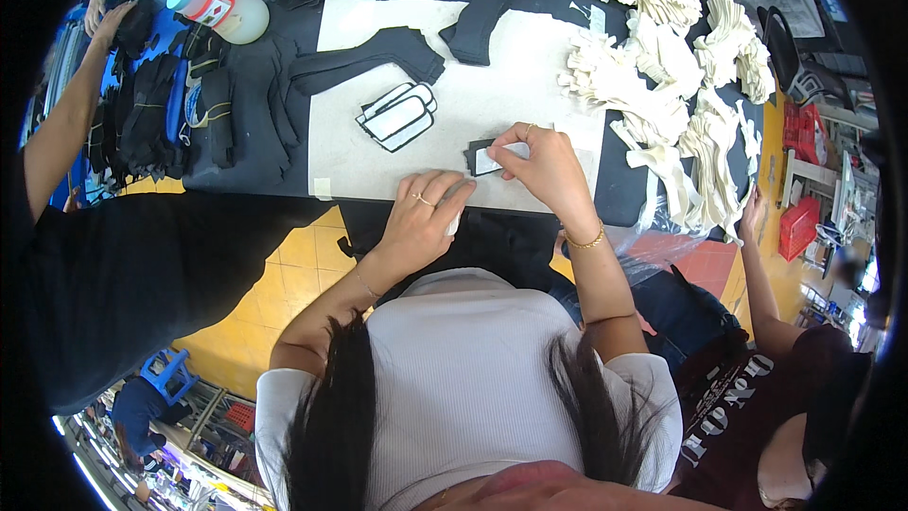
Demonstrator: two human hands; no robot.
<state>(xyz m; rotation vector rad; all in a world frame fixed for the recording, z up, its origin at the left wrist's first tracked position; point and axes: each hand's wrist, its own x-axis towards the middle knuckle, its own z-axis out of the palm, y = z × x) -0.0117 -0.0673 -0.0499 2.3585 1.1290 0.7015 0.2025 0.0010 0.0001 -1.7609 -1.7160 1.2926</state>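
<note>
My right hand (547, 168) pinches a small white patch (488, 162) at its near end. The patch lies over a small black fabric piece (473, 149) at the near side of the white work sheet (340, 156). My left hand (427, 213) is curled at the table's near edge, closed around a small white thing (454, 224) that is mostly hidden by the fingers. Farther off on the sheet rests a loose stack of white patches with black borders (397, 116). Beyond it are a curved black fabric piece (378, 57) and another black fabric piece (487, 14).
Cream fabric bundles (653, 76) cover the table's right side. Black fabric bundles (246, 104) pile up at the left, beside a bottle with a red label (219, 9). One person's arm (76, 114) reaches in at left; another person's arm (754, 274) is at right.
</note>
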